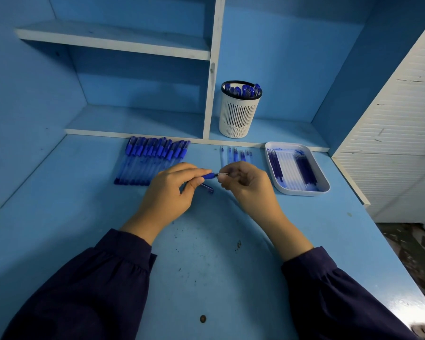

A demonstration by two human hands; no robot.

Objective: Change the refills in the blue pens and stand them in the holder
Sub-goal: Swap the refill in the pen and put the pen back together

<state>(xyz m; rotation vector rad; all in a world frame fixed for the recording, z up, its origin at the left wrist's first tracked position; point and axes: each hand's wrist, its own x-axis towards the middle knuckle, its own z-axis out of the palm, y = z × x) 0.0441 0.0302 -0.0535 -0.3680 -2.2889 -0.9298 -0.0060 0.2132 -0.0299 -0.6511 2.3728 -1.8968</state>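
Observation:
My left hand (174, 190) grips a blue pen (207, 176) by its barrel, tip pointing right. My right hand (247, 182) pinches the thin tip end of the refill (223, 174) sticking out of that pen. A blue pen cap (207, 187) lies on the desk just below the hands. A row of several capped blue pens (152, 160) lies at the back left of the desk. A white slotted holder (239, 111) with several blue pens in it stands on the low shelf behind.
A white tray (302, 191) with several refills lies at the right. Several loose refills (236, 154) lie on the desk behind my right hand. Blue shelves rise behind the desk; a white slatted panel (390, 133) stands at the right edge.

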